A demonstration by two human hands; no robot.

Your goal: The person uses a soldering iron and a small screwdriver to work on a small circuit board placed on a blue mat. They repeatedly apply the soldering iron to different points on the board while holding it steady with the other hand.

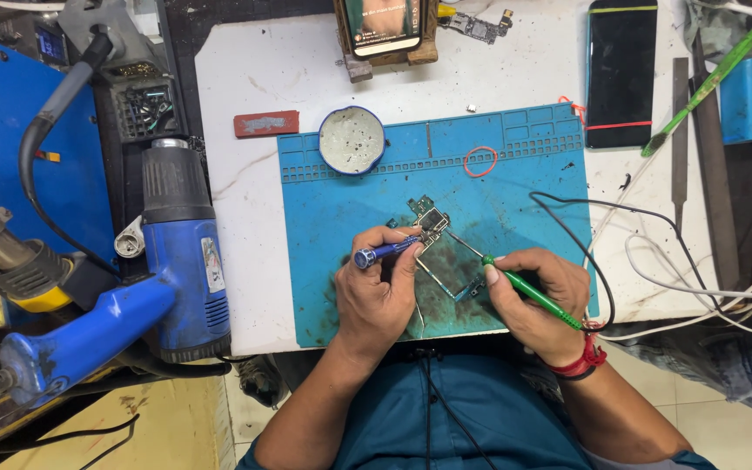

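Blue-handled tool (383,252) sits pinched in my left hand (376,296); my right hand (537,300) is closed on a green probe (528,291), tip at the circuit board (433,222) on the blue mat (515,191).

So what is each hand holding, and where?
Left hand grips a blue tool by its handle; right hand holds a green-handled tool mid-handle, pen-style.

Teal short-sleeved shirt; red thread band (583,361) knotted around the right wrist; both forearms bare.
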